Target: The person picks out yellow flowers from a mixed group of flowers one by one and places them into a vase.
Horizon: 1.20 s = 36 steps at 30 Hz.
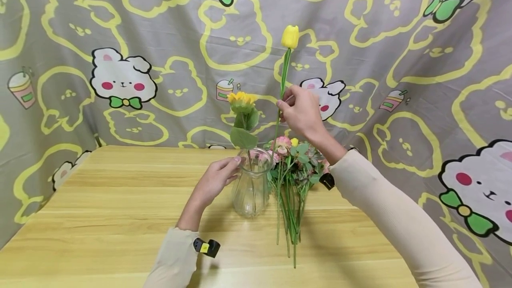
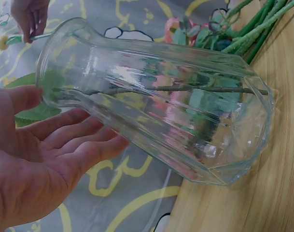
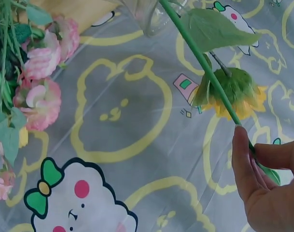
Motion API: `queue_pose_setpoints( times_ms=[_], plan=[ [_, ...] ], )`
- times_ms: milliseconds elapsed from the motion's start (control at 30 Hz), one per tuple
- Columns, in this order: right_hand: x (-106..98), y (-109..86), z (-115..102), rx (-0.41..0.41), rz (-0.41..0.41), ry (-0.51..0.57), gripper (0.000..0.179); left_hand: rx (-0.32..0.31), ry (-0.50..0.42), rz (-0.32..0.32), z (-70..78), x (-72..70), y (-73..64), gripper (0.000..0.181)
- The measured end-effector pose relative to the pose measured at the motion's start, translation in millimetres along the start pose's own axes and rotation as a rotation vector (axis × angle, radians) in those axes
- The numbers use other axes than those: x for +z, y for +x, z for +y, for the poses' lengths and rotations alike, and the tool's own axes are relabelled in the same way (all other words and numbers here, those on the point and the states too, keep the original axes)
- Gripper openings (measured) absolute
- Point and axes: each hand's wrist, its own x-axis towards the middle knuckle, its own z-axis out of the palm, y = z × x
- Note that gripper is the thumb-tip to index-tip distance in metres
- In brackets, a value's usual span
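My right hand (image 1: 302,112) pinches the green stem of a yellow tulip (image 1: 290,37), holding it upright above the table. The stem's lower end reaches the mouth of a clear glass vase (image 1: 251,199); whether it is inside, I cannot tell. A sunflower (image 1: 242,103) with broad leaves stands in the vase, its dark stem visible through the glass in the left wrist view. Beside the vase neck is my left hand (image 2: 55,150), thumb at the rim and fairly straight fingers along the glass. In the right wrist view, thumb and fingertips meet on the tulip's stem (image 3: 202,63).
Right of the vase, a bunch of pink flowers (image 1: 282,145) with leaves lies on the wooden table (image 1: 132,208), its long green stems pointing towards me. Behind the table hangs a grey cloth (image 1: 176,48) printed with cartoon animals.
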Motion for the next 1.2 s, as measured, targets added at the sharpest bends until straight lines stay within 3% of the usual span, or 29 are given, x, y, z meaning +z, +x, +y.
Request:
queue_pose_setpoints(
  times_ms=[200,600,733,967,1200],
  plan=[
    [10.7,-9.7,2.6,-0.002,-0.034,0.012,0.010,-0.003,-0.010,-0.001,1.6,0.9,-0.4,0.057],
    [35.2,-31.5,14.0,0.103,-0.208,0.015,0.008,-0.005,-0.009,0.000,1.7,0.9,-0.5,0.058],
    [41.7,-37.5,16.7,0.098,-0.233,-0.024,0.009,-0.007,-0.009,0.004,2.0,1.1,-0.1,0.059],
    [50.6,-44.4,18.2,0.107,-0.250,0.036,0.012,0.003,-0.017,-0.003,1.2,0.5,-0.3,0.060],
    [55.7,-49.6,21.7,0.132,-0.308,0.004,0.015,0.007,-0.009,0.003,1.3,0.8,-0.9,0.059]
  ],
)
